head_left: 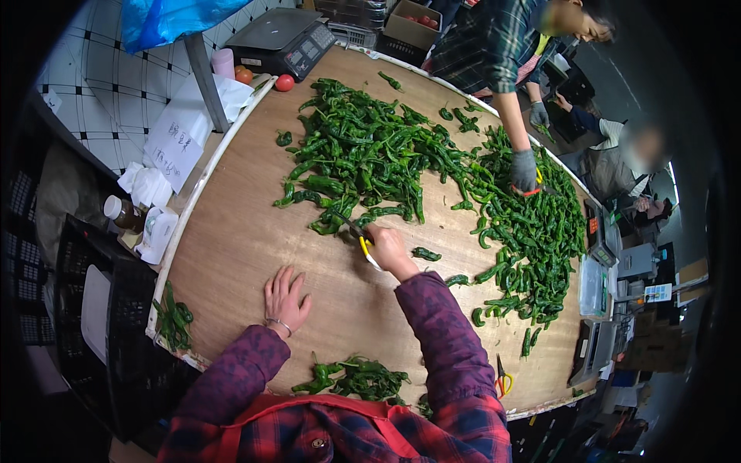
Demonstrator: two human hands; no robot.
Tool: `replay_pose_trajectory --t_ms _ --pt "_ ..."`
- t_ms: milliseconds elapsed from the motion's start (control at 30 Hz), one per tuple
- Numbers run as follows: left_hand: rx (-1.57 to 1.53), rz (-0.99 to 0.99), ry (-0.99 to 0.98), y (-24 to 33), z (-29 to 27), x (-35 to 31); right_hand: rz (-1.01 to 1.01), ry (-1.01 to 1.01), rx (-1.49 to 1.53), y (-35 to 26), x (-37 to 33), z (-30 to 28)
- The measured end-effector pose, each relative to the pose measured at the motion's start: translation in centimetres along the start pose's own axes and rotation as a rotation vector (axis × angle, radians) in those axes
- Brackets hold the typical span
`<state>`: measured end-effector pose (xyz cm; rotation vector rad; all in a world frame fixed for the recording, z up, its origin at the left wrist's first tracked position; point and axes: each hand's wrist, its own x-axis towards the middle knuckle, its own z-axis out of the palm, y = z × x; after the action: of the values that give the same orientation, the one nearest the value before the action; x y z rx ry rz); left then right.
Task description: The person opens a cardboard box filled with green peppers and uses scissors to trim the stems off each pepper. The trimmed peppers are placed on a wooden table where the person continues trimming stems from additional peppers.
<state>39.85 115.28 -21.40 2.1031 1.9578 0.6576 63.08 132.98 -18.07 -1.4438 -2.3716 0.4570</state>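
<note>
My left hand point(287, 299) lies flat on the wooden table point(231, 255), fingers stretched and nothing in them. Closed round a pair of scissors point(364, 245) with yellow handles, my right hand point(387, 248) reaches to the near edge of a big heap of green peppers point(370, 147). The dark blades touch or lie just over the nearest peppers; I cannot tell whether they grip one. A single pepper point(425, 254) lies right of my right hand. Close to my body is a small pile of peppers point(355, 379), and another bunch point(174, 318) sits at the left edge.
Across the table a co-worker's gloved hand point(525, 171) holds red-handled scissors over a second heap point(532, 231). Other scissors point(503, 378) lie at the near right. A scale point(285, 42), a tomato point(285, 82) and a brown jar point(123, 214) stand on the left side; black crates point(116, 324) are beside me.
</note>
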Motion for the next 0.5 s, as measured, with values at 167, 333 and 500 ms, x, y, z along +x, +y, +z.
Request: replay_pose_trajectory --t_ms 167,333,500 --pt "0.012 0.001 0.024 -0.2 -0.1 -0.1 -0.023 -0.444 0.376 -3.0 -7.3 -5.3" --pt "0.008 0.003 0.015 0.3 0.0 -0.1 0.106 -0.518 0.548 -2.8 -11.4 -6.2" --pt "0.021 0.0 0.026 -0.2 -0.1 -0.1 0.33 -0.269 0.219 -2.1 -4.2 -4.7"
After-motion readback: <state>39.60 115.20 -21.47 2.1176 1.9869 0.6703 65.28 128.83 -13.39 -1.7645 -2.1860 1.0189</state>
